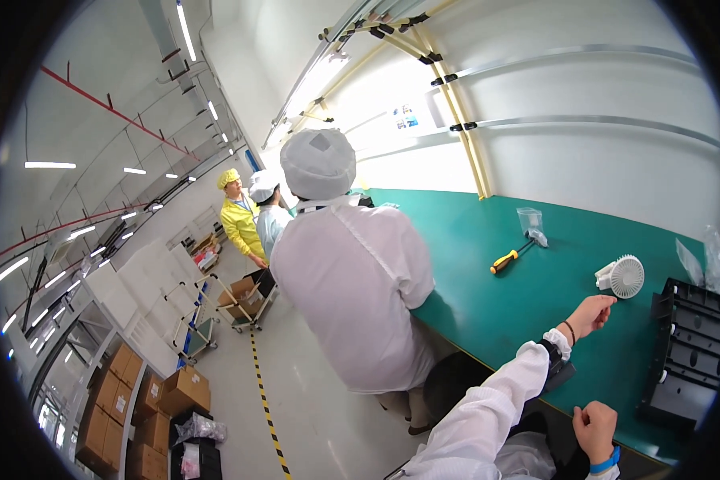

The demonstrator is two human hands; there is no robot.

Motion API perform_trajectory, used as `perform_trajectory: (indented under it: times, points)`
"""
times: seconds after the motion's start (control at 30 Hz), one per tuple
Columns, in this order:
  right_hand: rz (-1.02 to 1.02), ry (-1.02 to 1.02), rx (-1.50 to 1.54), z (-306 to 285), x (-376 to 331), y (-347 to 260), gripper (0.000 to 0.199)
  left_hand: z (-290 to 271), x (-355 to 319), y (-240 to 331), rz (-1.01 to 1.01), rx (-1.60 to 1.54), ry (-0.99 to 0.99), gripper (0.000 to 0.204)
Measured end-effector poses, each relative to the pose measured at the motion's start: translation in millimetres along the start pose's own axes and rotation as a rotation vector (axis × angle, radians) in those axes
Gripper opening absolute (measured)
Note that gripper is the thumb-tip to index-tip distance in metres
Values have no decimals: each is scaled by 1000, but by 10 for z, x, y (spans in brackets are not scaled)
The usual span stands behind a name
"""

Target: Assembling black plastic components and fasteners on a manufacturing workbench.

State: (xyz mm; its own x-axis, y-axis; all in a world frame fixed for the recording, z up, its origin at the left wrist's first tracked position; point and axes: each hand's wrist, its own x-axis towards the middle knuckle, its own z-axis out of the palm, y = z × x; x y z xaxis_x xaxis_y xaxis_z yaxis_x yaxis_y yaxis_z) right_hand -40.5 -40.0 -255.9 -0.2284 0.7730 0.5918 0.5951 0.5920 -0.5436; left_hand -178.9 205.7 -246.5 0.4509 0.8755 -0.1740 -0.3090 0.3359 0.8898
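My left hand reaches over the green tabletop, its fingers drawn together. Their tips end just below a small white fan; whether they touch it, or what they pinch, I cannot make out. Close to the table's front edge my right hand is curled into a loose fist with nothing visible in it. A black slotted tray lies at the right, beyond both hands. Further left rests a yellow-and-black screwdriver, its shaft pointing toward a clear plastic bag.
Clear bags lie behind the tray. A co-worker in white sits close on my left at the same table. Further off, a person in yellow stands beside a cart. Cardboard boxes are stacked at the lower left.
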Motion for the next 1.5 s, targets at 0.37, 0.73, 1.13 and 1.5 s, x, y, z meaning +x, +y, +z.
perform_trajectory:
  times: [0.37, 0.73, 1.13, 1.5]
  points:
    - [37, -71, -45, -48, 59, -14, 31, 43, 216, -159, -124, 143, -74, 22]
    - [67, -143, 81, -186, 296, -55, 31, 165, 65, -172, -26, 539, -213, 21]
    - [-32, -174, 175, -165, 234, 130, 31, 199, 39, -103, -116, 579, -201, 21]
    - [-63, -172, 170, -150, 265, 137, 32, 101, 53, -168, -51, 571, -191, 19]
